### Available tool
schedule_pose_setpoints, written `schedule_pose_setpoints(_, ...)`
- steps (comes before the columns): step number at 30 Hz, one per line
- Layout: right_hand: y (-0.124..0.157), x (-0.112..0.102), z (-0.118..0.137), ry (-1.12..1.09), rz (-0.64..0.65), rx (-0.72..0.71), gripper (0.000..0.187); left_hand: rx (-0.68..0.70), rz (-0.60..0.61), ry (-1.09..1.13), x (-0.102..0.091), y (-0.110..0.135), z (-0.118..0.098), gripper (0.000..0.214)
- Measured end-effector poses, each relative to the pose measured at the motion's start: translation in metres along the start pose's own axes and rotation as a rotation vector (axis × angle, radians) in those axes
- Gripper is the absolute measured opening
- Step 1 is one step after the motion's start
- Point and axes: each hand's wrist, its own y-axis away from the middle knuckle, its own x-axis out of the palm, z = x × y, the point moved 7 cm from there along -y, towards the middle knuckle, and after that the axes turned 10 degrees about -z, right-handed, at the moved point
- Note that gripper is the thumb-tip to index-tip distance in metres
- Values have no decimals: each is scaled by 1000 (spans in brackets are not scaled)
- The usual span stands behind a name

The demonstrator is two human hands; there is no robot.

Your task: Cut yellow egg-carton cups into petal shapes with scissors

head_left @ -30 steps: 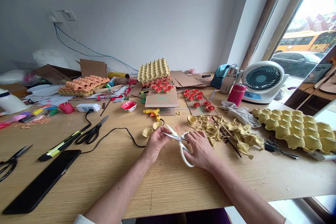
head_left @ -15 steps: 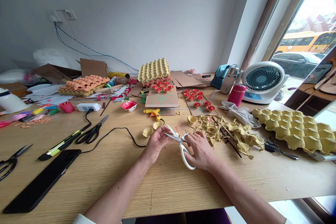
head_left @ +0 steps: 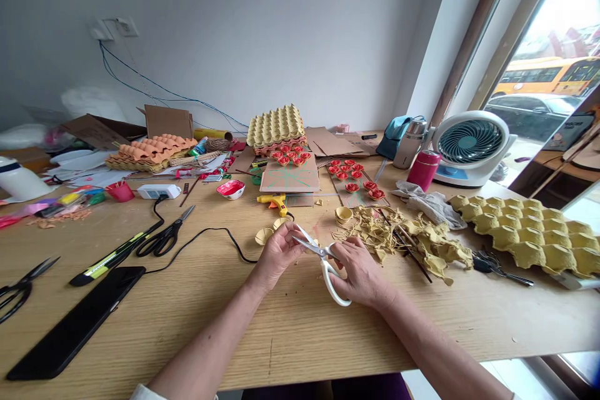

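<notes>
My right hand point(head_left: 359, 272) has its thumb and fingers in the white handles of a pair of scissors point(head_left: 335, 284). The blades are parted and point left at the fingertips of my left hand point(head_left: 280, 253). That hand is closed in a pinch beside the blades; what it holds is mostly hidden behind the fingers. Pale yellow egg-carton cups point(head_left: 264, 236) sit on the table just beyond my left hand. A small stack of cut cups point(head_left: 344, 215) stands past the scissors, beside a heap of yellow carton scraps point(head_left: 375, 231).
A yellow glue gun point(head_left: 274, 201) lies ahead, near red paper flowers point(head_left: 351, 187) on cardboard. An egg tray point(head_left: 529, 231), a fan point(head_left: 471, 144) and a red can point(head_left: 424, 170) stand right. Black scissors point(head_left: 164, 236), a cutter point(head_left: 105, 262) and a black phone-like slab point(head_left: 79, 325) lie left.
Both hands stay in almost the same place. The lower handle of the white scissors has dropped slightly, and the blades remain parted by the left fingertips.
</notes>
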Motion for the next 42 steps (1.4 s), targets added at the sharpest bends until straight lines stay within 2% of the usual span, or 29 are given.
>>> schedule_pose_setpoints(4, 1, 2, -1, 1, 2, -2, 24, 58, 19, -62, -3, -2, -2, 37)
schedule_pose_setpoints(18, 3, 7, -3, -69, 41, 0, 20, 113, 35, -206, -10, -4, -8, 43)
schedule_pose_setpoints(22, 1, 7, -5, -97, 36, 61, 22, 86, 16, -213, -14, -8, -5, 44)
schedule_pose_setpoints(26, -2, 3, -9, -141, -12, 190, 27, -2, 8, -139, -15, -9, -1, 46)
schedule_pose_setpoints(34, -2, 4, -22, -412, -81, 401, 29, -95, 69, -93, -10, -4, 7, 49)
schedule_pose_setpoints(38, -3, 4, -22, -594, -99, 443, 21, -93, 141, -134, -5, -3, 18, 54)
schedule_pose_setpoints(42, -3, 13, -19, -753, -74, 483, 23, -112, 215, -204, 0, 0, 31, 59)
